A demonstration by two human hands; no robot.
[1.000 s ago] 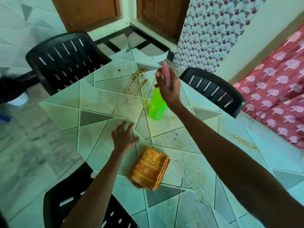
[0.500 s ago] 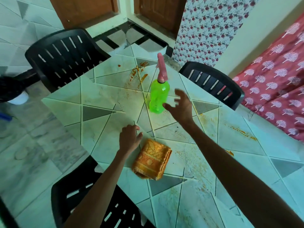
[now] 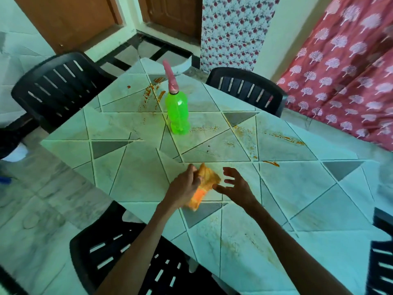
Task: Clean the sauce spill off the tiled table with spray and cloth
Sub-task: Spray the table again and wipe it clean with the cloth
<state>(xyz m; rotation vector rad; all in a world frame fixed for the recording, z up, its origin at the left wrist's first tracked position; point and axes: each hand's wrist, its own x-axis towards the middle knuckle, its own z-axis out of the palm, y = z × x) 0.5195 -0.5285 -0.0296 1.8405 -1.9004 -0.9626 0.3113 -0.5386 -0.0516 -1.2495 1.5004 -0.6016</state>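
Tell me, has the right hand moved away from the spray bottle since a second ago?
Yes. The right hand has come back from the green spray bottle, standing upright on the table, to beside the orange cloth.

your tiled table (image 3: 138, 173) carries an upright green spray bottle (image 3: 177, 112), an orange cloth (image 3: 204, 186) and streaked sauce smears (image 3: 285, 138).

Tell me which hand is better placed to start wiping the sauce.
Probably the left hand: it already grips the orange cloth. The right hand is open beside it, holding nothing.
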